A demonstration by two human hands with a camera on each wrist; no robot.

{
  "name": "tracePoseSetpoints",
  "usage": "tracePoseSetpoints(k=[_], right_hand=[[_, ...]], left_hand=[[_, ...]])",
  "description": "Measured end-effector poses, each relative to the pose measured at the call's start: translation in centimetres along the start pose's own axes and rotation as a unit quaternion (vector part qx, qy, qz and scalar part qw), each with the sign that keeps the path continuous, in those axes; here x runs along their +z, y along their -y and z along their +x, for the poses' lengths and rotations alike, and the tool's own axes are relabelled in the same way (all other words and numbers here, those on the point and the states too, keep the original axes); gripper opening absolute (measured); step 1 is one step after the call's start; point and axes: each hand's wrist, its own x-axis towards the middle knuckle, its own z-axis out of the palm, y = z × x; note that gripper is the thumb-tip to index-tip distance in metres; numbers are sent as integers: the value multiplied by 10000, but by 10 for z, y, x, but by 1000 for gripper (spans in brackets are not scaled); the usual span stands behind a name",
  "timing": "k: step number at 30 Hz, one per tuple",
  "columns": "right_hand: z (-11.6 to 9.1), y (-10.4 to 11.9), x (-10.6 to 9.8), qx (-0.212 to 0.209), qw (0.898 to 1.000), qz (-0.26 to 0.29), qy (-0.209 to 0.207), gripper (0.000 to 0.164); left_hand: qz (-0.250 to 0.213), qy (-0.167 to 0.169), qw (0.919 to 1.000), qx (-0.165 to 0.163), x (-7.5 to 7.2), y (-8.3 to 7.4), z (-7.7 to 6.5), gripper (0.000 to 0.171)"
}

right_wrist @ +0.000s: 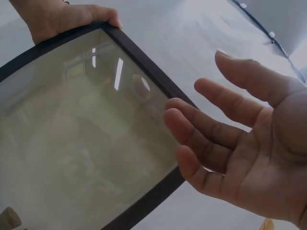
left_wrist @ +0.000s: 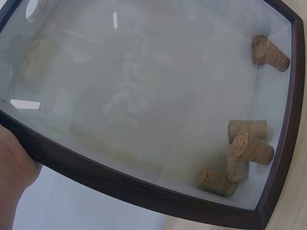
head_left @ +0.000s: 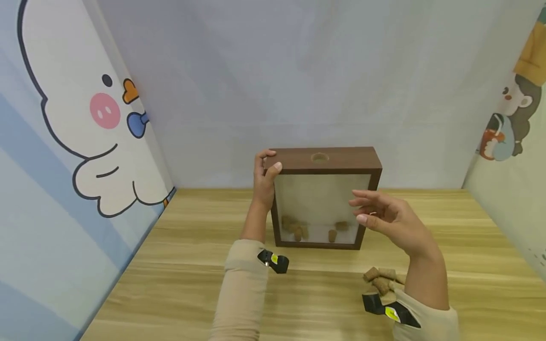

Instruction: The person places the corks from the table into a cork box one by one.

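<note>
**Two hands at one box: left hand (head_left: 262,185) gripping, right hand (head_left: 396,220) free**

Taking the box as the clock's centre in the head view, the left hand's fingers are curled over its corner at ten o'clock, thumb at the front edge of the top; the right hand's fingers, at four o'clock, are unclenched and loosely bent, with thumb and fingertips apart; in the right wrist view they overlap the frame's edge, and whether they touch it cannot be told.

The brown box (head_left: 294,159) stands upright between the hands, before the person; a round hole (head_left: 320,157) sits at twelve o'clock in its top board; a clear front pane (head_left: 320,203) shows the inside, where corks lie along the bottom, a left group (head_left: 297,234) at seven o'clock and a right pair (head_left: 332,235) at five; the left wrist view counts four in the one cluster and two in the other.

A loose pile of corks (head_left: 381,285) rests on the wood-grained counter (head_left: 204,227) at five o'clock, near the box and partly hidden by the right forearm; beige sleeves (head_left: 243,289) cover both forearms, each wrist wearing a black device (head_left: 279,264) with a yellow patch; farther out, a pale backdrop (head_left: 298,85) hangs at twelve, a printed white bird (head_left: 72,118) fills the wall between nine and ten, and a printed cartoon figure (head_left: 505,128) shows at two.
</note>
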Motion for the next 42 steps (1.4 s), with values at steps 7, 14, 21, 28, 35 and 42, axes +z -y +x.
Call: tracePoseSetpoints(k=[7, 14, 21, 28, 35, 42], right_hand=[[-10, -16, -4, 238, 9976, -264, 587, 42], [-19, -33, -14, 966, 9893, -660, 874, 26], [-35, -52, -25, 1564, 9759, -852, 1264, 27], [-46, -72, -30, 1709, 9710, -709, 1512, 28], [-60, -90, -35, 2136, 9626, -918, 1393, 30], [-73, -112, -45, 2131, 9649, -427, 1476, 38]], left_hand=[[-52, 33, 10000, -8, 1, 0, 2, 46], [-48, 69, 10000, 13, 0, 2, 1, 50], [-26, 98, 9999, 23, 2, 3, 2, 46], [13, 69, 10000, 51, 1, 1, 1, 49], [-22, 158, 9999, 63, 1, 1, 1, 47], [21, 186, 9998, -6, 0, 0, 0, 49]])
